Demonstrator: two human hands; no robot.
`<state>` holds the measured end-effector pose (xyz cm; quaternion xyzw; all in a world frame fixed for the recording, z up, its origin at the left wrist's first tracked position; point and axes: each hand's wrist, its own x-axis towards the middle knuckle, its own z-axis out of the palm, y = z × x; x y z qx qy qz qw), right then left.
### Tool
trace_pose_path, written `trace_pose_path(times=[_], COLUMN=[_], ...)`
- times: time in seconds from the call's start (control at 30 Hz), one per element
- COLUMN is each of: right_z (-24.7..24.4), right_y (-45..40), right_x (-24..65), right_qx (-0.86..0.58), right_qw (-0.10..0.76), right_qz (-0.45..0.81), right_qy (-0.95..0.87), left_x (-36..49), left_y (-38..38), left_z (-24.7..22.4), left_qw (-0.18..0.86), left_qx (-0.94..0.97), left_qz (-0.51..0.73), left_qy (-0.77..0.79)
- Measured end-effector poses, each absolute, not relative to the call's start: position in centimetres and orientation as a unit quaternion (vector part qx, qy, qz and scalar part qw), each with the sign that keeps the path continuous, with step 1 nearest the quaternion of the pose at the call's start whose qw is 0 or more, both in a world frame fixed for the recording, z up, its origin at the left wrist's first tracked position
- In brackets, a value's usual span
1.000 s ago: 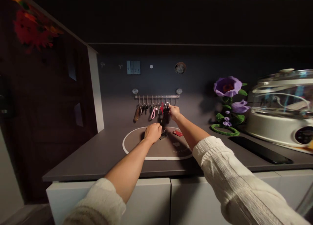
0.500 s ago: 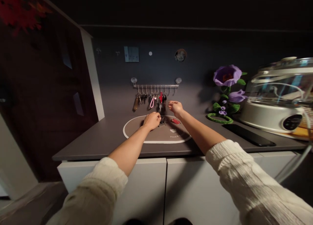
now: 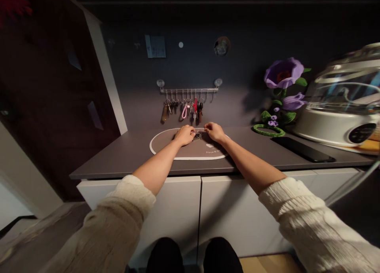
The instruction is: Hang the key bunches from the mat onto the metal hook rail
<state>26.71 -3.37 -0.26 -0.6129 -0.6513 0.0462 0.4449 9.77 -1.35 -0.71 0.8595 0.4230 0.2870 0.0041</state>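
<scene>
A small bunch of keys (image 3: pixel 198 136) lies low over the oval mat (image 3: pixel 190 155), between my two hands. My left hand (image 3: pixel 185 135) comes in from the left, its fingers curled onto the near side of the keys. My right hand (image 3: pixel 214 131) is at the right of the keys with thumb and fingers drawn together; what they pinch, if anything, is too small to make out. Behind both hands, a clear hook rail (image 3: pixel 190 90) on the wall carries several keys, a pink loop strap (image 3: pixel 184 111), a red key holder (image 3: pixel 195 105) and a brown fob (image 3: pixel 164 113).
To the right on the counter (image 3: pixel 124 154) stand a purple flower ornament (image 3: pixel 284 73) with a green ring base, a black phone (image 3: pixel 303 149) and a white appliance with a clear cover (image 3: pixel 326 126). White cabinet doors (image 3: pixel 172 209) are below. A dark door (image 3: pixel 59 99) is at left.
My right hand has come down from beside the hanging keys to the mat, near the loose keys. The red item on the mat is now hidden behind it. The view has tilted down.
</scene>
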Motion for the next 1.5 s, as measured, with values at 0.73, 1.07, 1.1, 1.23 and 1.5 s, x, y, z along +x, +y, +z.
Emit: trace_pose_path(times=[0.73, 1.07, 1.1, 1.23, 1.5], right_z=[-0.7, -0.1, 0.0, 0.3, 0.6], right_y=[-2.9, -3.8, -3.9, -4.0, -4.4], right_x=[26.2, 25.7, 25.7, 25.5, 25.3], right_qx=[-0.649, -0.628, -0.624, -0.600, -0.541], right_qw=[0.327, 0.326, 0.327, 0.338, 0.390], right_qz=[-0.025, -0.021, -0.023, -0.034, -0.033], right_qy=[-0.687, -0.706, -0.709, -0.725, -0.744], left_x=[9.8, 9.9, 9.9, 10.0, 10.1], left_y=[-0.9, -0.9, -0.9, -0.8, -1.5], left_z=[-1.0, -0.6, -0.5, -0.4, 0.2], left_qw=[0.006, 0.009, 0.010, 0.014, 0.019], left_qx=[0.858, 0.854, 0.854, 0.855, 0.844], left_qz=[0.270, 0.289, 0.292, 0.312, 0.379], left_qy=[0.437, 0.433, 0.430, 0.413, 0.379])
